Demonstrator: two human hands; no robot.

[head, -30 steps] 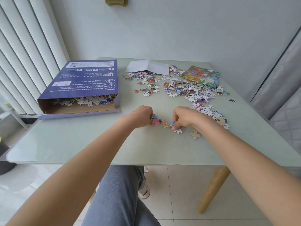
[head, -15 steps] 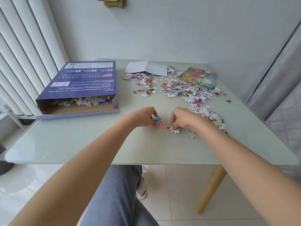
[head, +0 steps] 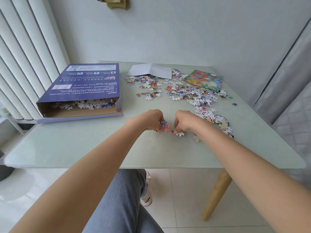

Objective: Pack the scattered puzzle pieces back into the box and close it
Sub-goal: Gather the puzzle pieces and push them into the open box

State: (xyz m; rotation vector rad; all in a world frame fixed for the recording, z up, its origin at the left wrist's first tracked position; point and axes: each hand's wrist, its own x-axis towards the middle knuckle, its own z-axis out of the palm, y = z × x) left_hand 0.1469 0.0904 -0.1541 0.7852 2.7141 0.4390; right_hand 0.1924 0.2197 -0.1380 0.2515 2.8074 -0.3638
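1. A pale green table [head: 84,148] fills the middle of the view, standing against a light wall, with one wooden leg [head: 217,194] visible under its right near corner.
2. A purple box [head: 87,84] lies flat on the table's far left part. Its near end is open toward the person, and loose puzzle pieces [head: 87,104] show inside the opening.
3. Two bare forearms reach forward from the bottom of the view and meet near the middle of the table, to the right of the box and apart from it.
4. A wide scatter of puzzle pieces [head: 190,93] covers the far right part of the table, trailing toward the near right in a smaller heap [head: 213,118] just beside the right wrist.
5. A colourful picture sheet [head: 205,79] lies at the far right, partly under the scattered pieces.
6. A folded white paper [head: 151,71] lies at the far edge, between the box and the picture sheet.
7. The left hand [head: 149,119] has its fingers curled, pinching a few joined pieces [head: 165,126] in blue and pink.
8. The right hand [head: 185,121] has its fingers curled down, pinching the other end of the same small cluster at the table surface.
9. A white piece [head: 180,134] lies just beneath the right hand's fingers, and a tan piece [head: 196,137] lies near the right wrist.
10. A single dark piece [head: 234,104] lies alone, well apart, toward the right edge.
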